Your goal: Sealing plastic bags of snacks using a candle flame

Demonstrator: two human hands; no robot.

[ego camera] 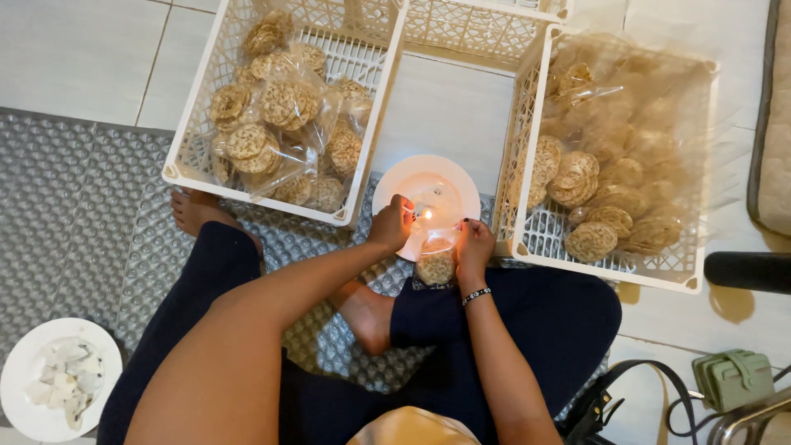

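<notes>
My left hand (390,222) and my right hand (474,245) together hold a small clear bag of round brown crackers (435,265), gripping it near its top edge. The bag's top sits at a small flame (428,215) burning over a white plate (445,183) on the floor. I sit cross-legged on a grey embossed mat (74,214), and a beaded bracelet is on my right wrist.
A white lattice crate (194,124) with several sealed cracker bags stands at the upper left. Another white crate (527,231) lined with clear plastic holds loose crackers at the right. A white plate of pale scraps (25,387) lies at lower left. A green purse (732,377) sits at lower right.
</notes>
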